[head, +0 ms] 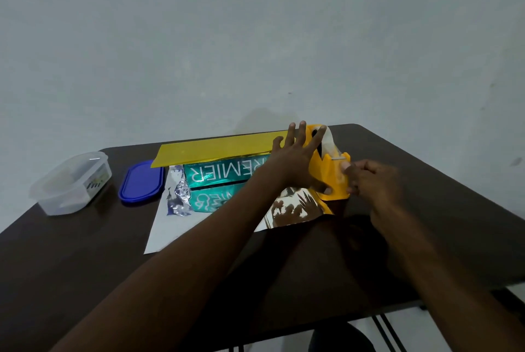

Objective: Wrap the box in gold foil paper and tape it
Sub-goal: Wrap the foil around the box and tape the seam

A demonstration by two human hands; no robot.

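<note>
A teal box (218, 175) printed with white letters lies on a sheet of gold foil paper (216, 148), whose far flap is folded over the box's top and whose silver underside spreads toward me. My left hand (295, 158) rests with spread, straight fingers on the yellow tape dispenser (332, 178) at the box's right end. My right hand (372, 178) pinches the strip of clear tape at the dispenser's cutter.
A dark brown table (85, 252) holds everything. At the left stand a clear plastic container (71, 181) and its blue lid (142, 181). The wall rises right behind the table's far edge. The table's right edge runs close to the dispenser.
</note>
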